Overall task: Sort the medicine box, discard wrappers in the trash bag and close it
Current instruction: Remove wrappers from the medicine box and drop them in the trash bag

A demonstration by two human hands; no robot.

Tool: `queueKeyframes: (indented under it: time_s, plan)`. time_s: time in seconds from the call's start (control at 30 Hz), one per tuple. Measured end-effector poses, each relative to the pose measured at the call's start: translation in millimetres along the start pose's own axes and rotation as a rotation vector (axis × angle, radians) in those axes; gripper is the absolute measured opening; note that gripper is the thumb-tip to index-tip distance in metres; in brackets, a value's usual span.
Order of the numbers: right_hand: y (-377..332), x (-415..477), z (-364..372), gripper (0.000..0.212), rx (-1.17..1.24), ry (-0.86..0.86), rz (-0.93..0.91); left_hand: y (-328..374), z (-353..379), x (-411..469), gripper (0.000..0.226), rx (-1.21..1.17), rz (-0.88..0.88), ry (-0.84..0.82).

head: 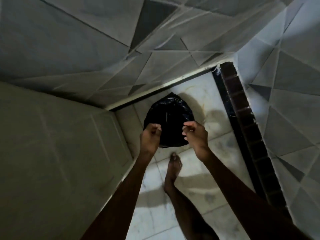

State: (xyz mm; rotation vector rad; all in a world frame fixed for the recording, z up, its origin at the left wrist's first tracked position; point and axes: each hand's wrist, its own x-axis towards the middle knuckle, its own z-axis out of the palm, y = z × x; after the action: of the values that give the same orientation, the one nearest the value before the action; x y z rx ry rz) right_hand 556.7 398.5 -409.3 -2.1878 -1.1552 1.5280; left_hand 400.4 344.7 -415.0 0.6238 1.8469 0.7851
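Two bare hands reach down over a black trash bag point(168, 118) that sits on the pale tiled floor point(199, 196), close to the corner where two patterned walls meet. The left hand point(150, 137) is at the bag's left edge with its fingers point(156, 127) curled in and pressed together; they seem to pinch the plastic rim, though the dim light and blur make the hold hard to confirm. The right hand point(196, 135) is at the bag's right edge, its fingers point(187, 127) likewise curled toward the thumb at the plastic. The bag looks rounded and dark, and what is inside cannot be seen.

A bare foot point(174, 163) stands on the floor just below the bag, between the two forearms. To the left, a large flat grey panel point(57, 153) rises beside the bag and hems it in on that side. Behind it runs the tiled wall point(86, 49) with its triangular pattern. To the right, a dark vertical strip point(242, 118) runs along the edge of the other wall, well apart from the bag.
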Motion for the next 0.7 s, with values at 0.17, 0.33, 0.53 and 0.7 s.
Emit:
queueKeyframes:
  time_s: [0.17,0.33,0.53,0.7]
  plan:
    - [-98,-146,-56,0.020,0.129,-0.098,-0.101,107,-60,-114,0.006,-0.119,0.035,-0.005]
    - [-171,-282,-79,0.018,0.201,-0.168,-0.231,195,-129,-215,0.017,-0.151,0.099,0.035]
    - [-217,-418,-60,0.017,0.267,-0.206,-0.315,232,-241,-308,0.017,-0.151,0.250,0.081]
    - [-226,-488,-8,0.014,0.206,-0.269,-0.381,205,-335,-353,0.013,-0.197,0.247,0.178]
